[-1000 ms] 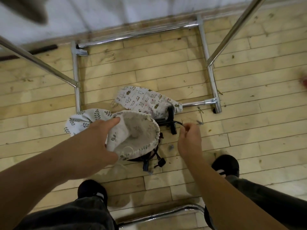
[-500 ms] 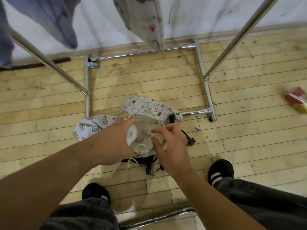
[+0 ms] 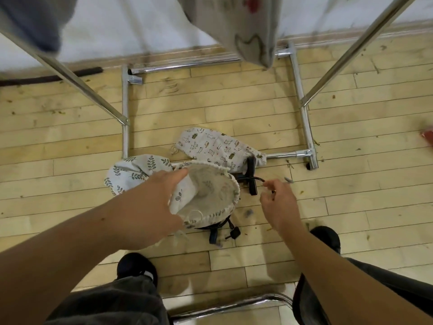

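- My left hand [image 3: 150, 207] grips the rim of the leaf-print bag [image 3: 210, 198] at its 9 o'clock edge, with the mouth gaping upward.
- My right hand [image 3: 278, 202] pinches the black cord [image 3: 259, 178], which lies at the bag's 3 o'clock.
- I'd lift the cord clear of the cat-print bag [image 3: 210, 146] at 12 o'clock.
- Then I'd feed it in slowly, holding the mouth wide.

No legible text or labels.
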`<act>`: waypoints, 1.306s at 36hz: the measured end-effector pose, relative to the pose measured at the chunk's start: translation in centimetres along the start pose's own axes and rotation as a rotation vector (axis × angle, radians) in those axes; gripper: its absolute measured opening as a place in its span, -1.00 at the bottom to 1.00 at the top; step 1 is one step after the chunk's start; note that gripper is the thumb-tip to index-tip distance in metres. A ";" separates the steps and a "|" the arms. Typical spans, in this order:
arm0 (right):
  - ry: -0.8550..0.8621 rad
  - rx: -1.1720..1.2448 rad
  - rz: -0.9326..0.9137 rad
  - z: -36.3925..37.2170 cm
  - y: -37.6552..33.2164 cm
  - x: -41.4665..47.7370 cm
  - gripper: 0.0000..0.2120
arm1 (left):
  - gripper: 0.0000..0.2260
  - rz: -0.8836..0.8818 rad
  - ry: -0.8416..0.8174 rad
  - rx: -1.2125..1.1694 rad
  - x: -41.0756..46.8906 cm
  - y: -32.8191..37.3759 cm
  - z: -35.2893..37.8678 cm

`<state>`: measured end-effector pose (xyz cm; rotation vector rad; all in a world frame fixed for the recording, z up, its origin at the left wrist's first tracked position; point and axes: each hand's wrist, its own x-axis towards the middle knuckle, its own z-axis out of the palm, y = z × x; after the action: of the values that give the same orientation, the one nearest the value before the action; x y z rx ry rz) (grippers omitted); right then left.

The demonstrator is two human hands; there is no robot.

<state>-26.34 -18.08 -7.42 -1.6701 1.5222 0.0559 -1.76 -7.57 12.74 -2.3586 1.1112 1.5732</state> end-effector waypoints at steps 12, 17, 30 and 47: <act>-0.274 -0.325 -0.158 2.8 1.5 5.4 -0.46 | -0.12 -0.073 -0.032 0.022 0.6 -1.6 0.6; -0.339 -0.585 -0.361 4.7 -0.1 7.7 -0.41 | -0.13 -0.102 -0.007 0.068 0.8 -1.5 0.7; -0.389 -0.820 -0.315 7.4 -1.4 9.5 -0.36 | -0.16 -0.127 -0.078 0.084 0.3 -1.6 1.0; -0.232 -0.870 -0.238 3.8 -1.7 6.0 -0.58 | -0.15 -0.076 0.042 -0.024 0.4 -1.9 0.1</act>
<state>-21.57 -20.82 -12.23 -2.3947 1.1654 0.8548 -0.59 -6.35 11.78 -2.4299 1.0032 1.5274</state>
